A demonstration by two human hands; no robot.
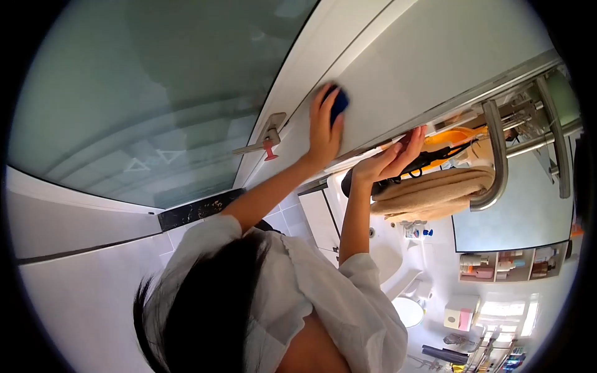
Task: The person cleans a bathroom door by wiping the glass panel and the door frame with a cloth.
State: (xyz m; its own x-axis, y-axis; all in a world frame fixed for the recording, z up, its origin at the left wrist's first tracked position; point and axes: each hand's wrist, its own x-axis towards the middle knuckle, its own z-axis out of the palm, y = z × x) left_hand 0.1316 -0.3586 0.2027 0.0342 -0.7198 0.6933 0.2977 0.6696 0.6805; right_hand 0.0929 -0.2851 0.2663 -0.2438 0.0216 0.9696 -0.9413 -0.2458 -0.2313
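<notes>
My left hand (325, 127) presses a dark blue sponge or cloth (339, 103) against a pale, smooth panel (410, 68), beside a white door frame (298, 68). Its fingers are bent around the blue item, which is slightly blurred. My right hand (388, 160) is at the panel's metal-trimmed edge, with its fingers extended and nothing visible in its grip. Black items and a tan towel (435, 189) are just beyond this hand.
A frosted glass door (155, 93) with a metal handle (270, 133) stands at left. Metal towel bars (497, 149) project at right. Beyond are a mirror (513, 211), a shelf with bottles (510, 266) and a washbasin (385, 258). Dark hair covers part of the lower view.
</notes>
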